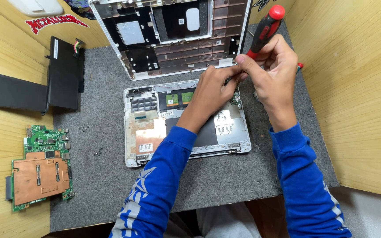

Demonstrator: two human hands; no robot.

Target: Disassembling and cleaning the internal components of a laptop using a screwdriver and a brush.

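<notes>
At frame centre, your laptop base lies open on the mat: thin, rigid, fragile; hold it by its edges. Your left hand pinches its upper-right corner. Your right hand clenches the slim, light screwdriver.

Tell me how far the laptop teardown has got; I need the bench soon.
Done: the battery and green circuit board lie out on the left. In hand: the right hand holds a red screwdriver at the hinge corner, the left hand steadying there. Left: small boards remain in the white laptop shell.
</notes>
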